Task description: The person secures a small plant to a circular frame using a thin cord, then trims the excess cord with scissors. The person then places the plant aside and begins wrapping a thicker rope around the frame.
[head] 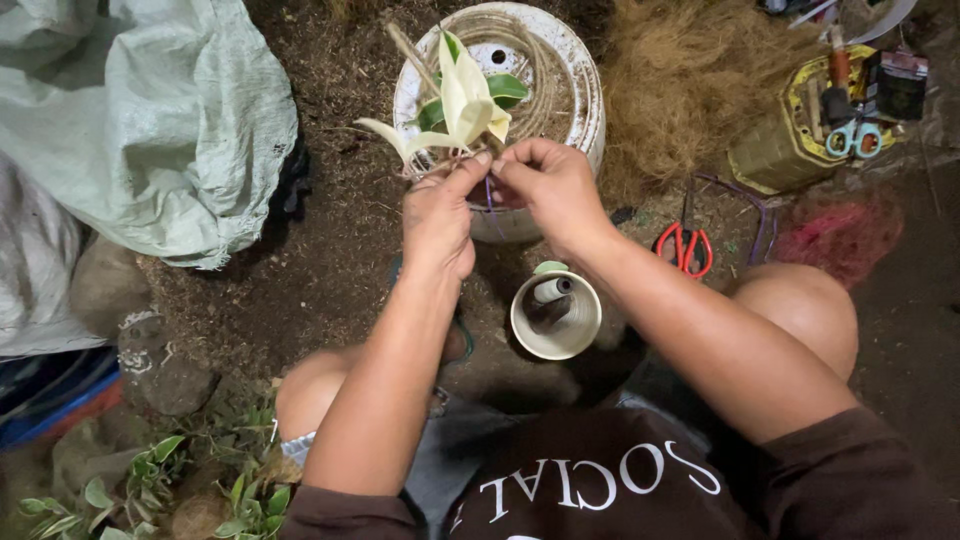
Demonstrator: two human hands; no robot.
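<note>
Your left hand and right hand meet over the ground, both pinched at the base of a small cutting with pale cream and green leaves. A thin purple tie runs down between your fingertips; it looks as though you are binding the stem, though the knot itself is hidden behind your fingers. So both grips are closed, left on the cutting's base, right on the tie. The cutting stands upright just in front of the white pot wound with coir rope.

By my judgement you are mid-tying, and the next move calls for a steady pull on the tie without bending the leaves.

Room is tight: the small cream cup sits near, just under your wrists, and the red scissors lie to the right. The coir pile is far right, the green sack far left, well apart
</note>
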